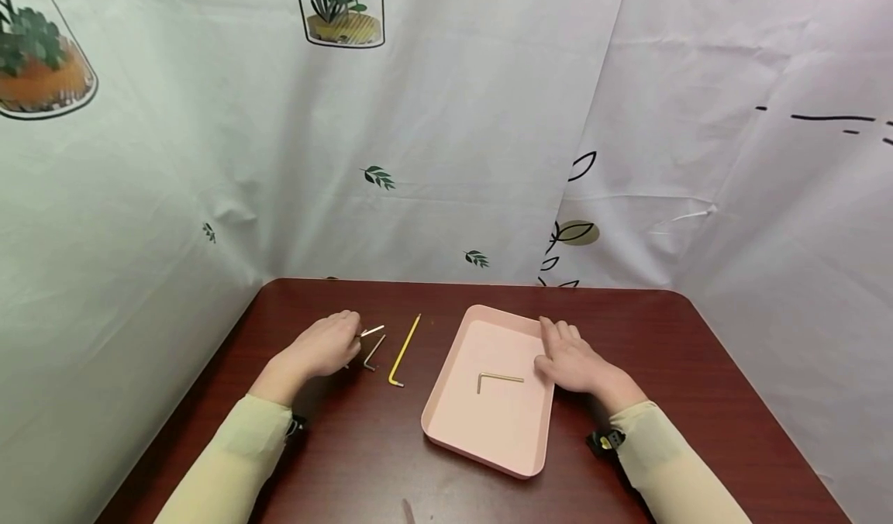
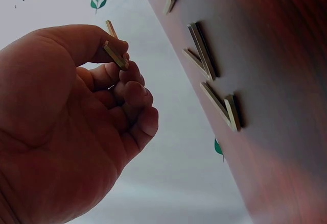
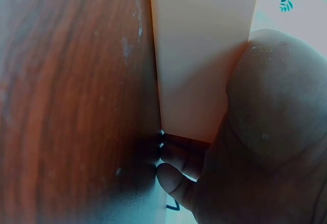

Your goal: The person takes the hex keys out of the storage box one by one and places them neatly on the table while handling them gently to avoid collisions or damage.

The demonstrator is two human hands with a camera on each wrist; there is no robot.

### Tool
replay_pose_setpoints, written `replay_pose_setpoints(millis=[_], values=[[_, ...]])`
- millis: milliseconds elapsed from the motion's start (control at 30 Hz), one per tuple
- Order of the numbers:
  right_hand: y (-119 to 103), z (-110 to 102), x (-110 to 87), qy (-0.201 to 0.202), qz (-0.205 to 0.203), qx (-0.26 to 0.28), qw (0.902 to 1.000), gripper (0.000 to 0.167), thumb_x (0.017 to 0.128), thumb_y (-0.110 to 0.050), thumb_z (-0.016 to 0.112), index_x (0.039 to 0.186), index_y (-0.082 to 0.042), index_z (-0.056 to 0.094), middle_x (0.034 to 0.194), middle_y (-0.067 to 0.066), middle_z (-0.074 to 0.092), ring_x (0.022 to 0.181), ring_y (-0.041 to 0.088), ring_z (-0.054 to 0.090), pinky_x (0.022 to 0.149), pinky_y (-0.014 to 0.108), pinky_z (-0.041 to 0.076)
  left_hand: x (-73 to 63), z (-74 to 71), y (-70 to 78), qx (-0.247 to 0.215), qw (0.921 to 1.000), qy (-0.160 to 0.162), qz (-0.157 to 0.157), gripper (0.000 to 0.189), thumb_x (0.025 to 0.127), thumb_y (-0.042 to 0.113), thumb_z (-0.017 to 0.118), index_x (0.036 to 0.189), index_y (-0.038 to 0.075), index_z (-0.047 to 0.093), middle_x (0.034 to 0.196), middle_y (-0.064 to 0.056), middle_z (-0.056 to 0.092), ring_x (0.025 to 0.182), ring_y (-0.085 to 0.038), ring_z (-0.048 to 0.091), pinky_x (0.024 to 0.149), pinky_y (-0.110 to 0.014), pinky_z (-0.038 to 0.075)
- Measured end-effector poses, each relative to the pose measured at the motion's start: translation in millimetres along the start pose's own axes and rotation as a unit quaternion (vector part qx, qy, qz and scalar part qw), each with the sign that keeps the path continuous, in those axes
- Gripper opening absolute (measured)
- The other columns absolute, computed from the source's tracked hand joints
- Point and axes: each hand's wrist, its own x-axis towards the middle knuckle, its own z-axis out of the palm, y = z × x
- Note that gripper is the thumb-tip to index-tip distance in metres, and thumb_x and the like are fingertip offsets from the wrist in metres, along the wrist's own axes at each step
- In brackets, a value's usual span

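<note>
My left hand point(image 1: 326, 344) pinches a small metal hex key point(image 2: 115, 56) between thumb and fingertips, raised above the left part of the table. Beneath and beside it, L-shaped hex keys point(image 2: 222, 106) lie on the wood, partly hidden by the hand in the head view. A longer yellow hex key point(image 1: 405, 349) lies to the right of them. My right hand point(image 1: 575, 360) grips the pink tray point(image 1: 441, 388) at its far right side, thumb over the rim and fingers round the outside. One brass-coloured hex key point(image 1: 501, 377) lies inside the tray.
The dark red-brown table point(image 1: 335, 470) has rounded far corners. A pale printed curtain point(image 1: 446, 121) hangs behind it and along both sides. The tray stands slightly turned, right of the table's middle. Both wrists wear dark straps.
</note>
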Motion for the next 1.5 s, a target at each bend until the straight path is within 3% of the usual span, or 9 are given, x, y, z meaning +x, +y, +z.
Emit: replay_pose_setpoints(millis=[167,300,467,700,1000,1267,1500], values=[[16.8,12.3,3.2,0.02,-0.019,0.011,0.9996,0.079,0.094,-0.029,0.057,0.159,0.012,0.038,0.128,0.027,0.054,0.113,0.045,0.049,0.094,0.061,0.049,-4.1,0.8,-8.3,-0.006,0.9999,-0.004,-0.011,0.017,0.099,0.004,0.069,0.091,0.01,0.055,0.085,-0.002,0.051,0.078,-0.02,0.053,0.074,-0.043,0.051],[0.2,-2.9,-0.4,0.001,-0.007,0.033,0.9994,0.079,0.094,-0.025,0.056,0.159,0.016,0.037,0.13,0.034,0.053,0.117,0.051,0.048,0.1,0.064,0.047,-8.2,1.7,-17.0,-0.013,0.9997,-0.003,-0.021,0.017,0.099,0.004,0.068,0.091,0.01,0.055,0.085,-0.002,0.052,0.078,-0.02,0.052,0.073,-0.043,0.05],[-5.7,-7.1,-2.9,0.002,-0.01,0.02,0.9998,0.08,0.095,-0.025,0.054,0.16,0.017,0.034,0.13,0.035,0.051,0.119,0.051,0.047,0.102,0.062,0.047,-12.4,1.5,-26.5,-0.022,0.999,-0.009,-0.038,0.016,0.097,0.003,0.067,0.09,0.01,0.055,0.085,-0.002,0.052,0.077,-0.02,0.051,0.073,-0.043,0.05],[0.9,0.0,-1.9,0.008,-0.012,0.017,0.9998,0.079,0.095,-0.025,0.054,0.158,0.017,0.035,0.131,0.035,0.052,0.119,0.052,0.047,0.101,0.064,0.047,-17.9,0.7,-37.8,-0.021,0.9976,-0.02,-0.063,0.017,0.099,0.004,0.065,0.088,0.01,0.053,0.084,-0.004,0.051,0.077,-0.023,0.051,0.074,-0.045,0.049],[-7.4,-8.9,-3.8,-0.01,0.002,0.024,0.9997,0.079,0.094,-0.022,0.057,0.158,0.018,0.036,0.132,0.036,0.052,0.12,0.053,0.048,0.103,0.067,0.046,-23.2,0.7,-48.2,-0.035,0.9947,-0.034,-0.09,0.015,0.098,0.004,0.064,0.089,0.008,0.054,0.085,-0.005,0.052,0.078,-0.024,0.052,0.074,-0.046,0.049],[13.1,8.8,1.1,0.012,-0.014,0.013,0.9997,0.079,0.095,-0.028,0.055,0.16,0.013,0.037,0.128,0.029,0.054,0.114,0.047,0.049,0.097,0.061,0.048,-28.1,1.4,-58.1,-0.045,0.9913,-0.054,-0.111,0.012,0.1,0.005,0.063,0.091,0.006,0.054,0.086,-0.007,0.053,0.078,-0.025,0.053,0.074,-0.047,0.05],[5.3,2.0,-0.4,0.009,-0.014,0.023,0.9996,0.08,0.094,-0.028,0.057,0.158,0.015,0.037,0.128,0.031,0.053,0.114,0.048,0.048,0.097,0.063,0.047,-30.8,2.9,-67.2,-0.045,0.9879,-0.076,-0.128,0.012,0.102,0.005,0.061,0.092,0.005,0.053,0.086,-0.009,0.052,0.078,-0.026,0.052,0.075,-0.047,0.048]])
